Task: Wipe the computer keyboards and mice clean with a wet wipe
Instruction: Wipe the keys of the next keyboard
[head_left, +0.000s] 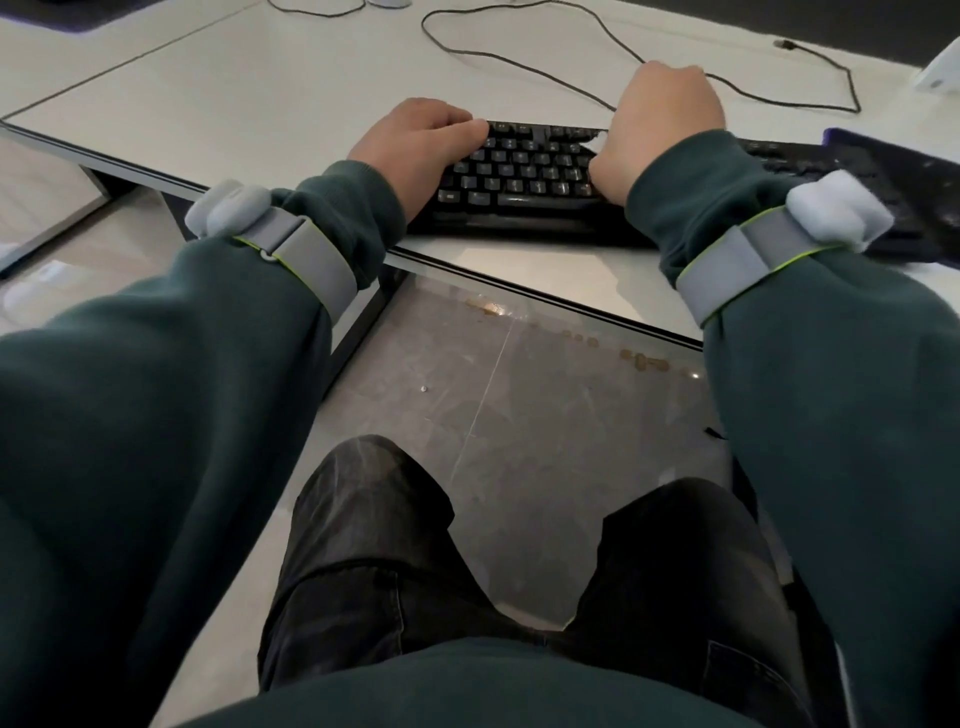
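Head view is looking down past the person's trousers (363, 545) and the floor (493, 389) to two sleeves (156, 389), each wearing a grey band (306, 254), reaching forward over the near edge of the desk (234, 93). The keyboard (524, 171) is lying along that near edge, its right part running on behind the right sleeve. The left hand (415, 140) is resting on the keyboard's left end, fingers lying close together and fairly straight across the upper keys, seemingly steadying it; the thumb is hidden, so whether it is hooking the edge cannot be told. The right hand (665, 114) is sitting over the middle rows with its fingers curled under, and a small white scrap, most likely the wipe (600, 138), is peeping out at the thumb side, so the hand is probably bunching it against the keys. The step in hand is looking like the wiping of the key tops, and the task is judged to be in its keyboard stage. The next move is calling for steady strokes along the rows toward the right part, with the left hand pressing down so the board is not sliding off the edge. A dark mat (914, 166) is lying to the right, touching or just beside the keyboard. Farther back a cable (519, 57) is looping over the desk, ending in a loose plug (787, 45). No mouse is showing clearly.
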